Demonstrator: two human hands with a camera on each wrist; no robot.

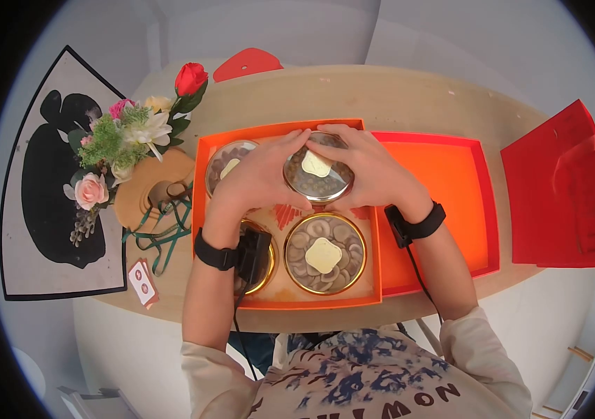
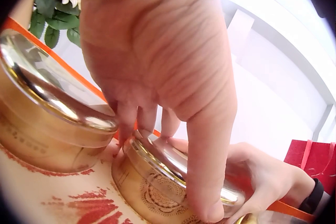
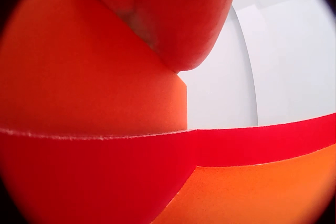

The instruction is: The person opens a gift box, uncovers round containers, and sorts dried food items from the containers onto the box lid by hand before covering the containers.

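Note:
Both of my hands hold one round canister (image 1: 317,183) at the back of an orange box (image 1: 283,304). The left hand (image 1: 261,171) curves round its left side, and the right hand (image 1: 380,173) round its right; their fingertips come together at its far edge. Its transparent lid shows small round pieces under a pale gold label. In the left wrist view, my left thumb lies along the side of this gold canister (image 2: 152,187), which has a round printed pattern. Beside it in the box are another back canister (image 1: 222,155), a front canister (image 1: 325,234) of pale rounded pieces, and a gold-rimmed one (image 1: 267,269), partly hidden by my left wrist.
A red-rimmed orange tray (image 1: 444,209) adjoins the box on the right, with a red bag (image 1: 562,195) beyond. Leftward are a bouquet (image 1: 126,133), a tan round object (image 1: 137,195) with green ribbons, small cards (image 1: 144,285) and a black-edged panel (image 1: 112,269). A red chair (image 1: 247,63) stands behind.

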